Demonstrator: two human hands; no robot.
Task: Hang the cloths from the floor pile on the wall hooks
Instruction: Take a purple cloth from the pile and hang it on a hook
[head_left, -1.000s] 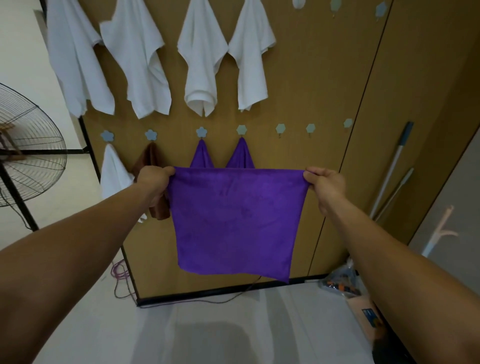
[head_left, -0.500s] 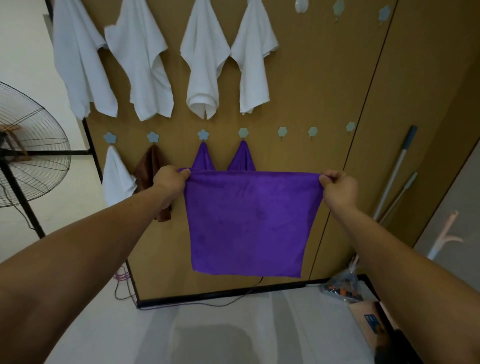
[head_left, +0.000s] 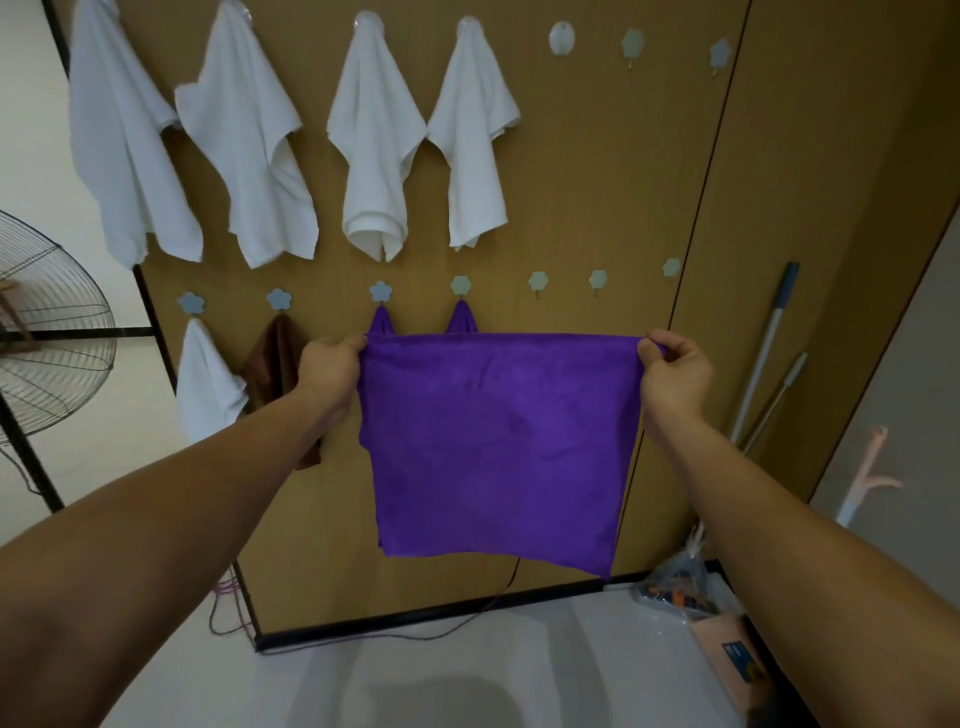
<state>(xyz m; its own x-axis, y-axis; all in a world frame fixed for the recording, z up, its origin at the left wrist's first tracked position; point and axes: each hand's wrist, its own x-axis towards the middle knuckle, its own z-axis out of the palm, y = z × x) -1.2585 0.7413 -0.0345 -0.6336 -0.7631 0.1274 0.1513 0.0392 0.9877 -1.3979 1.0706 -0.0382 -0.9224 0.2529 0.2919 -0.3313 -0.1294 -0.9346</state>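
A purple cloth (head_left: 498, 441) hangs spread flat in front of the wooden wall panel (head_left: 597, 182). My left hand (head_left: 330, 371) grips its top left corner and my right hand (head_left: 672, 371) pinches its top right corner. Behind its top edge two other purple cloths (head_left: 382, 323) peek out from flower-shaped hooks. Bare hooks (head_left: 538, 281) follow to the right in the lower row. A brown cloth (head_left: 272, 358) and a white cloth (head_left: 208, 384) hang on the lower left hooks. Several white cloths (head_left: 374, 150) fill the upper row. The floor pile is out of view.
A standing fan (head_left: 47, 338) is at the left. Mop handles (head_left: 763, 358) lean on the panel at the right, above a plastic bag (head_left: 675, 582) and a box (head_left: 727, 649) on the floor. A cable (head_left: 228, 608) trails along the panel's base.
Both hands have carried the spread purple cloth to the right and closer to the wall; it hangs flatter than before.
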